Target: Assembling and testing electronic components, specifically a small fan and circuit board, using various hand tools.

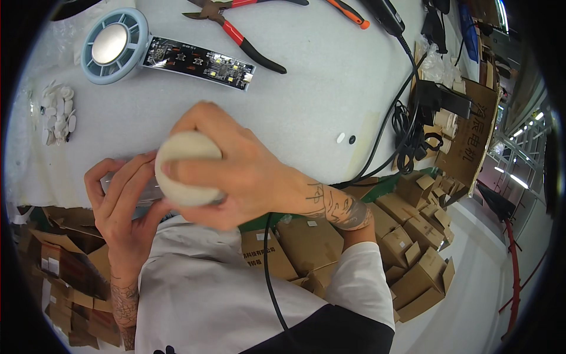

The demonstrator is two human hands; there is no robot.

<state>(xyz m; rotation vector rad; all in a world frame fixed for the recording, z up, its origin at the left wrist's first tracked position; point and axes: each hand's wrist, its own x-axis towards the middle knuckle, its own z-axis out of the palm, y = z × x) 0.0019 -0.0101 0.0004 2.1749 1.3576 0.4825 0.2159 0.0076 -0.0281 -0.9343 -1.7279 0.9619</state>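
Note:
My right hand (227, 171) is wrapped round a cream, round-ended object (191, 144); its kind does not show, and its edges are a little blurred. Close beside it, my left hand (127, 197) has its fingers bent round a clear plastic piece (147, 192), mostly hidden behind the fingers and the cream object. Beyond both hands lies a light blue round fan head (139, 58) with a silver centre disc. From it a long black circuit board (200, 61) sticks out to the right.
Red-and-black pliers (236, 36) lie at the far side, near an orange-tipped tool (364, 25). Several small white parts (58, 115) sit at left. A white piece (341, 137) and a black one (352, 140) lie right. Black cables (383, 138) cross the table edge; cardboard boxes (309, 239) stand below.

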